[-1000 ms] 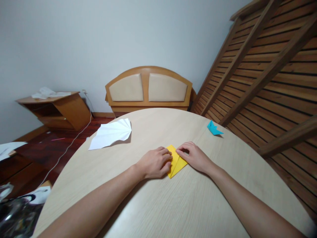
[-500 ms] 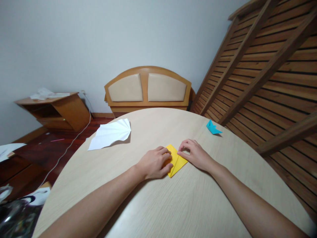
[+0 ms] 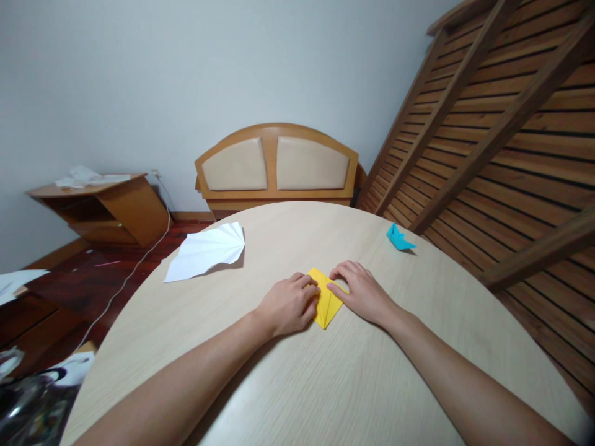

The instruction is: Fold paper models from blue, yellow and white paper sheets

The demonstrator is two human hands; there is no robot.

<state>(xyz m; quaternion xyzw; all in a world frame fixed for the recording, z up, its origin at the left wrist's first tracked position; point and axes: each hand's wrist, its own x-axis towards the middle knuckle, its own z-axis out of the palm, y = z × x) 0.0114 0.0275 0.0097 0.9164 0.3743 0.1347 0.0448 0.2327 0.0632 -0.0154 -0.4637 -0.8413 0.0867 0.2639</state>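
A folded yellow paper [image 3: 326, 303] lies flat on the round light-wood table [image 3: 325, 384], pointed toward me. My left hand [image 3: 288, 305] presses on its left half with curled fingers. My right hand [image 3: 360, 291] rests on its right half, fingertips on the paper near the middle crease. Much of the paper is hidden under both hands.
A pleated white paper fan [image 3: 207, 251] lies at the table's far left. A small blue folded paper [image 3: 398, 238] sits at the far right. Beyond the table stand a padded headboard [image 3: 277, 164], a slatted wooden frame [image 3: 502, 124] and a low wooden shelf [image 3: 105, 207].
My right hand has slid left over the yellow paper, covering its right flap. The visible paper now looks narrower. My left hand has stayed in place.
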